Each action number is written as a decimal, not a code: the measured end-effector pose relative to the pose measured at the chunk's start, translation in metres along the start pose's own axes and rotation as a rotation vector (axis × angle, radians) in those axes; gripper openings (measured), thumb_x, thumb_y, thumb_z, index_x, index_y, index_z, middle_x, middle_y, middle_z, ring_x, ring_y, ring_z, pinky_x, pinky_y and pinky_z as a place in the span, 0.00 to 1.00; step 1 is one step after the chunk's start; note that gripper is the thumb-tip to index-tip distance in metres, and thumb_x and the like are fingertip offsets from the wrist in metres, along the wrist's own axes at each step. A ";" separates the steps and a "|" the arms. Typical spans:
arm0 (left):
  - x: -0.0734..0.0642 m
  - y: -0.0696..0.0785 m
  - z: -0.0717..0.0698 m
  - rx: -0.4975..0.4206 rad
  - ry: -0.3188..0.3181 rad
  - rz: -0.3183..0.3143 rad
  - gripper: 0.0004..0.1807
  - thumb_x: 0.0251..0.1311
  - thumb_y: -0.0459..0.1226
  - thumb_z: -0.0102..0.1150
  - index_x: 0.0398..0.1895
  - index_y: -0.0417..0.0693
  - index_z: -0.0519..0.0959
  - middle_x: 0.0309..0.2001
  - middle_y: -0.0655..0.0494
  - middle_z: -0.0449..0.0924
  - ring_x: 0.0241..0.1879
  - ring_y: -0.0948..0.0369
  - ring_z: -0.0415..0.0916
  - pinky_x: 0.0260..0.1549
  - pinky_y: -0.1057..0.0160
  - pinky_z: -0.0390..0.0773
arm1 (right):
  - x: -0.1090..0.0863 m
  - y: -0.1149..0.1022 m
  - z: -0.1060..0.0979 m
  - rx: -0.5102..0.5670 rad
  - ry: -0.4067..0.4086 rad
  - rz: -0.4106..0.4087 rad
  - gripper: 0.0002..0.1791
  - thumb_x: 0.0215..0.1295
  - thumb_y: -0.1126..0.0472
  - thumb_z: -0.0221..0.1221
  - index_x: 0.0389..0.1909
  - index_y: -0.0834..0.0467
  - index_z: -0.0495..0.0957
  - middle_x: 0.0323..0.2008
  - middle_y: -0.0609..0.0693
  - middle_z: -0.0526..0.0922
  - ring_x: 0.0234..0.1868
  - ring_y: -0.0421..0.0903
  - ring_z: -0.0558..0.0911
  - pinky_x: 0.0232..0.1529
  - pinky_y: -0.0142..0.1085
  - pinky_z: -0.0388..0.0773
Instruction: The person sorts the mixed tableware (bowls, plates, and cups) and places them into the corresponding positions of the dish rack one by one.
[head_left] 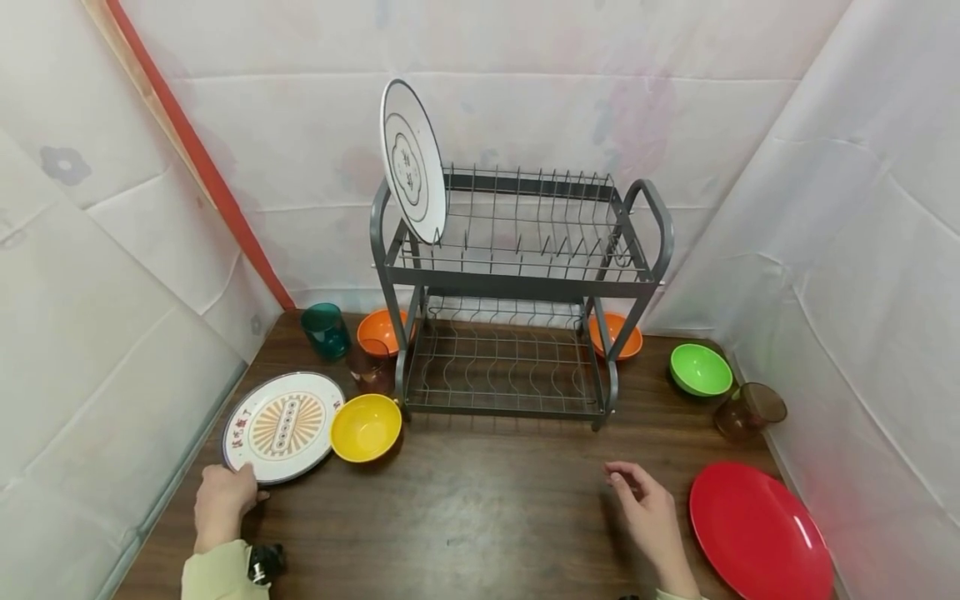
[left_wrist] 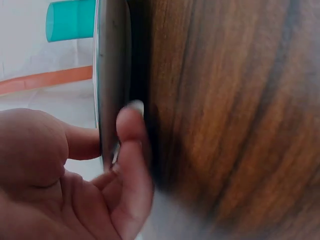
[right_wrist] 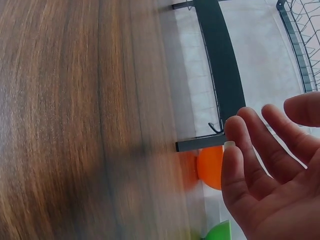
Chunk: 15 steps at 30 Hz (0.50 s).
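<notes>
My left hand (head_left: 222, 498) pinches the near left edge of a white plate (head_left: 313, 398) with a sunburst print and red lettering. In the left wrist view its thumb lies on the plate's upper face, and the fingers (left_wrist: 132, 185) curl beneath the rim. A yellow bowl (head_left: 366, 428) sits right beside the plate. My right hand (head_left: 647, 510) holds nothing, hovering over the table with loosely bent fingers, left of a red oval plate (head_left: 757, 533). Another white plate (head_left: 412, 162) stands upright at the left end of the dish rack's (head_left: 517, 283) upper tier.
Behind the white plate are a teal cup (head_left: 326, 332), a brownish clear cup (head_left: 371, 371) and an orange bowl (head_left: 380, 330). Another orange bowl (head_left: 619, 335), a green bowl (head_left: 701, 369) and a brown cup (head_left: 750, 410) stand to the right. White curtains (head_left: 847, 250) enclose the table.
</notes>
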<state>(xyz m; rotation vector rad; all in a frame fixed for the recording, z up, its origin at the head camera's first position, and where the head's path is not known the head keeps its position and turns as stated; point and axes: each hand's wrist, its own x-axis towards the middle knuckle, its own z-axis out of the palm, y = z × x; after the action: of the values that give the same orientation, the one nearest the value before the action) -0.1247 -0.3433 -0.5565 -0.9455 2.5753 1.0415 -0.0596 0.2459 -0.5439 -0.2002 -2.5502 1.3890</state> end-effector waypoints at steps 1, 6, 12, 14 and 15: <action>0.001 -0.001 0.001 -0.014 0.002 0.007 0.33 0.70 0.42 0.35 0.59 0.14 0.55 0.23 0.48 0.84 0.51 0.30 0.71 0.49 0.40 0.69 | 0.000 0.000 0.000 -0.001 -0.002 0.003 0.08 0.73 0.62 0.57 0.45 0.57 0.84 0.41 0.49 0.87 0.38 0.37 0.84 0.39 0.30 0.78; 0.003 -0.005 0.005 -0.130 0.017 0.027 0.33 0.73 0.41 0.34 0.65 0.14 0.53 0.18 0.53 0.83 0.37 0.45 0.83 0.40 0.56 0.71 | -0.001 0.000 0.002 0.008 -0.016 0.008 0.07 0.72 0.65 0.58 0.44 0.59 0.84 0.40 0.50 0.87 0.38 0.38 0.84 0.38 0.31 0.78; 0.003 -0.010 0.011 -0.247 0.068 0.034 0.32 0.75 0.40 0.34 0.67 0.17 0.52 0.16 0.53 0.81 0.20 0.62 0.78 0.23 0.66 0.70 | -0.001 0.001 0.003 0.012 -0.022 0.019 0.07 0.72 0.66 0.58 0.44 0.60 0.84 0.40 0.50 0.87 0.38 0.37 0.84 0.39 0.31 0.79; 0.003 -0.010 0.013 -0.293 0.075 0.027 0.32 0.76 0.40 0.33 0.69 0.17 0.49 0.17 0.53 0.80 0.20 0.62 0.79 0.22 0.67 0.71 | -0.001 0.001 0.003 0.012 -0.025 0.019 0.08 0.72 0.66 0.57 0.45 0.60 0.84 0.40 0.52 0.87 0.38 0.38 0.84 0.39 0.31 0.79; 0.003 -0.011 0.014 -0.314 0.079 0.022 0.32 0.76 0.40 0.33 0.69 0.17 0.48 0.17 0.53 0.80 0.20 0.61 0.80 0.22 0.67 0.72 | -0.001 0.001 0.003 0.013 -0.026 0.020 0.08 0.72 0.66 0.57 0.45 0.60 0.84 0.40 0.52 0.87 0.38 0.39 0.84 0.39 0.31 0.79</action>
<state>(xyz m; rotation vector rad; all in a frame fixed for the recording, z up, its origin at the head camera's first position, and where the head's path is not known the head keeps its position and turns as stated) -0.1207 -0.3410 -0.5735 -1.0482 2.5349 1.4746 -0.0594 0.2434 -0.5466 -0.2077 -2.5669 1.4240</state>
